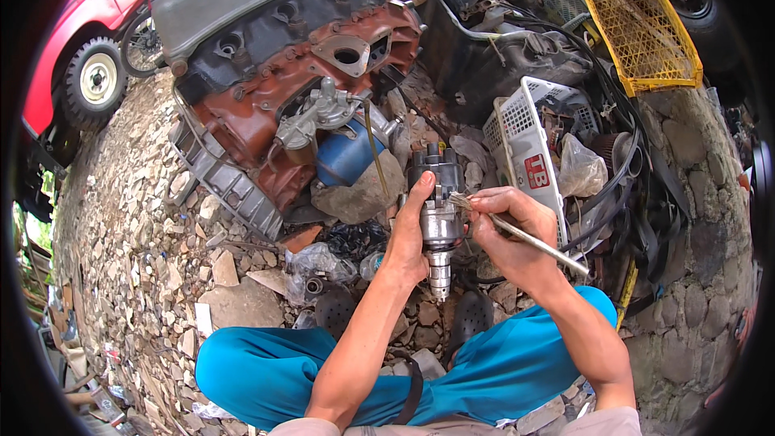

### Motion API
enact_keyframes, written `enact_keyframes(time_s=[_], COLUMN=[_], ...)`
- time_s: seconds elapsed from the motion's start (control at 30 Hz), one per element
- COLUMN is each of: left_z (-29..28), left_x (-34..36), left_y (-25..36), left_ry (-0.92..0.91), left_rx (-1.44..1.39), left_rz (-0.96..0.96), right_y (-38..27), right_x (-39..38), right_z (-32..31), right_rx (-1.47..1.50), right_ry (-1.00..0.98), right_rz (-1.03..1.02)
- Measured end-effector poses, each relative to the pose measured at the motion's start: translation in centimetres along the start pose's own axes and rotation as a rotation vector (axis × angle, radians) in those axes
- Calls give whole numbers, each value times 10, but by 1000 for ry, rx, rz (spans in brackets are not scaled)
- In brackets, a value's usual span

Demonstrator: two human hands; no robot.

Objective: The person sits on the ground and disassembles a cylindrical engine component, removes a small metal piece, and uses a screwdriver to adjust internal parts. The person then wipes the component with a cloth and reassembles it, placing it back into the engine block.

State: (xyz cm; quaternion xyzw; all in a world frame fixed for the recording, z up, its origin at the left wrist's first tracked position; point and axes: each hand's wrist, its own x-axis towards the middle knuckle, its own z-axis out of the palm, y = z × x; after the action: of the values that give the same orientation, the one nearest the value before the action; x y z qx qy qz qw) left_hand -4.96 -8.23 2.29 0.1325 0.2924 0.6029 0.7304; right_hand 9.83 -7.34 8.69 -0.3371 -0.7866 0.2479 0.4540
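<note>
While the left hand (408,230) is gripping the ignition distributor (442,224) from 9 o'clock, the distributor's long axis is running from cap (436,165) at 12 to shaft (440,274) at 6; at 3, a brush (537,243) is slanting toward 4, the right hand (529,218) pinching it.

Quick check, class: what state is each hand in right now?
Left hand: closed, holding the metal distributor.
Right hand: closed, holding a brush.
</note>
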Motion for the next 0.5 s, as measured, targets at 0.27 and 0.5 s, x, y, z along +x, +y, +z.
enact_keyframes(time_s=[0.27, 0.5], left_z=[0, -9], left_x=[-2, -1], left_y=[0, -4], left_ry=[-9, 20], left_rx=[39, 107], left_rz=[-26, -27], right_y=[8, 7], right_x=[3, 4], right_z=[-6, -7], right_rx=[160, 90], right_ry=[-123, -219], right_rz=[117, -5])
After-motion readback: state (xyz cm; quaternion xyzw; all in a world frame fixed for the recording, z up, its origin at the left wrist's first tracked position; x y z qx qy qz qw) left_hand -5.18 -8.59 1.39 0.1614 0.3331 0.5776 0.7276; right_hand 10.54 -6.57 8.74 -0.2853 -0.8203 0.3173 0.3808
